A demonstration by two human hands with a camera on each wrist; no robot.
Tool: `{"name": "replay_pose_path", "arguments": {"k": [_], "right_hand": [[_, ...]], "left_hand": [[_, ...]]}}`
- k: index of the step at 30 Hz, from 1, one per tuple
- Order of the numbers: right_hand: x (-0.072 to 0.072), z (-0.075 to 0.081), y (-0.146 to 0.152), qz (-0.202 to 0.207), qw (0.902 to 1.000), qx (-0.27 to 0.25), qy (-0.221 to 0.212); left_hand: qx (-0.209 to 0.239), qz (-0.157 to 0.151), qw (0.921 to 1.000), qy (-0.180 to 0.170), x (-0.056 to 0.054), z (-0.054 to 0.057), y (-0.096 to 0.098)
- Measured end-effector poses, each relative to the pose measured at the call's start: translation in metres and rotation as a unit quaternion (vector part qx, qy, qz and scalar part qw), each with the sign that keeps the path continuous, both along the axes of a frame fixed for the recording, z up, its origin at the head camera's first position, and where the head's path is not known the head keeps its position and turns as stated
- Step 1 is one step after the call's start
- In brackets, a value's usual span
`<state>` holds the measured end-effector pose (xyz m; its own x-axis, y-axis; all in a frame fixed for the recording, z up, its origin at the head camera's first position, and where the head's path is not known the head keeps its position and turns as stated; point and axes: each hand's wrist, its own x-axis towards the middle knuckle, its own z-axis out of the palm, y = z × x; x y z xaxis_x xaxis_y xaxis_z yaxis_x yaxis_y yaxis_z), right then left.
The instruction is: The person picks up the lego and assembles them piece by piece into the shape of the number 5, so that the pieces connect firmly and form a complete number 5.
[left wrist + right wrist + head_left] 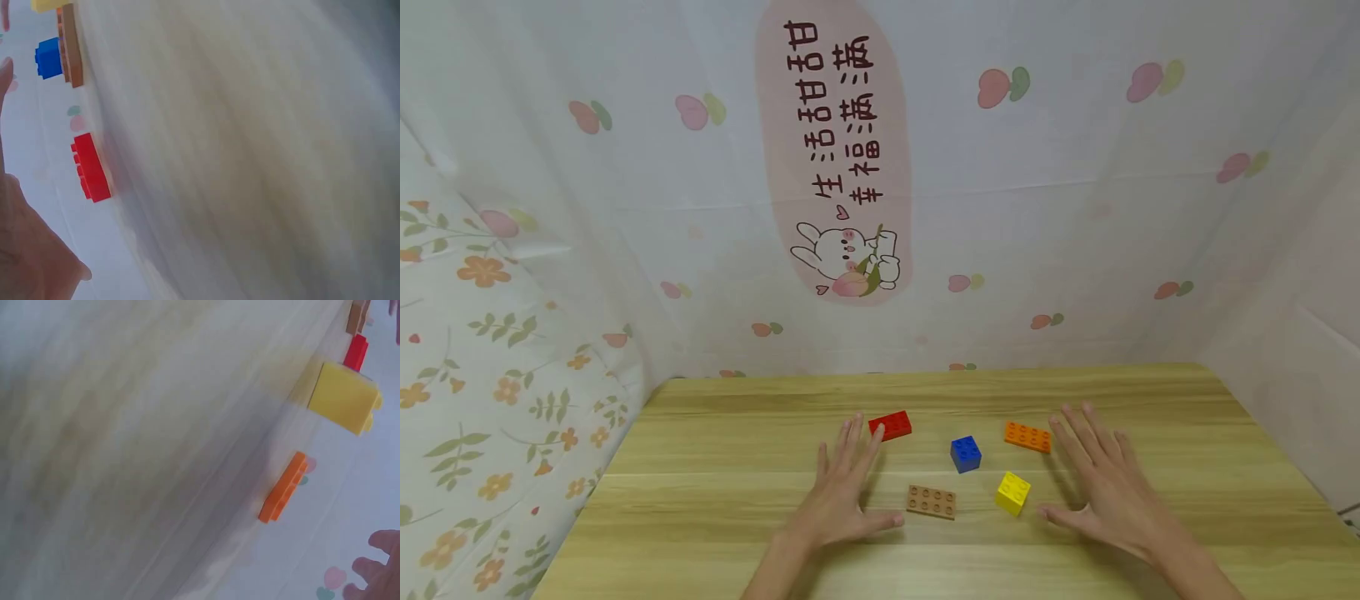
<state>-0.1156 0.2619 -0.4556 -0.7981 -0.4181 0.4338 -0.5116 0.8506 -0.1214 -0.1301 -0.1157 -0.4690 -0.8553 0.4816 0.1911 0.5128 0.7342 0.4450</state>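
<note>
Fingers spread, my left hand [838, 492] is over the table's left part, nearest the red brick [891, 426] and the flat brown brick [932, 502]. My right hand [1105, 492] is also spread, to the right of the yellow brick [1013, 493] and the flat orange brick [1027, 437]. Between the hands sits a blue brick [966, 454]. Neither hand holds anything. In the left wrist view the red brick [91, 167] shows beside the hand [31, 244]; the right wrist view shows the orange brick [283, 487] and the yellow one [345, 398].
The bricks lie on a wood-grain table [715, 500]. A white cloth [1075, 208] with fruit prints, writing and a rabbit hangs behind it. Flowered cloth [497, 375] hangs at the left, and a pale cloth [1307, 333] borders the right side.
</note>
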Motion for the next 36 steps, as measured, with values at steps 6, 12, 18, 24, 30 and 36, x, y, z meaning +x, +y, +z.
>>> {"name": "replay_pose_path", "arguments": {"k": [6, 12, 18, 24, 30, 36], "right_hand": [[0.001, 0.001, -0.01, 0.008, 0.9997, -0.021, -0.011], [0.003, 0.004, -0.019, 0.014, 0.9993, -0.033, -0.007], [0.007, 0.002, -0.025, 0.005, 0.9989, -0.044, -0.015], [0.008, -0.001, -0.029, -0.007, 0.9975, -0.061, -0.036], [0.01, -0.003, -0.036, -0.006, 0.9883, -0.119, -0.096], [0.01, -0.007, -0.041, -0.003, 0.9804, -0.156, -0.12]], "left_hand": [[0.027, -0.003, 0.9994, -0.019, 0.003, -0.004, 0.007], [0.035, 0.002, 0.9978, -0.056, 0.005, -0.004, 0.01], [0.059, -0.014, 0.9959, -0.067, 0.006, -0.005, 0.01], [0.139, -0.021, 0.9867, -0.081, 0.005, -0.011, 0.013], [0.147, -0.022, 0.9869, -0.062, 0.007, -0.021, 0.02], [0.171, -0.013, 0.9845, -0.037, 0.008, -0.03, 0.03]]}}
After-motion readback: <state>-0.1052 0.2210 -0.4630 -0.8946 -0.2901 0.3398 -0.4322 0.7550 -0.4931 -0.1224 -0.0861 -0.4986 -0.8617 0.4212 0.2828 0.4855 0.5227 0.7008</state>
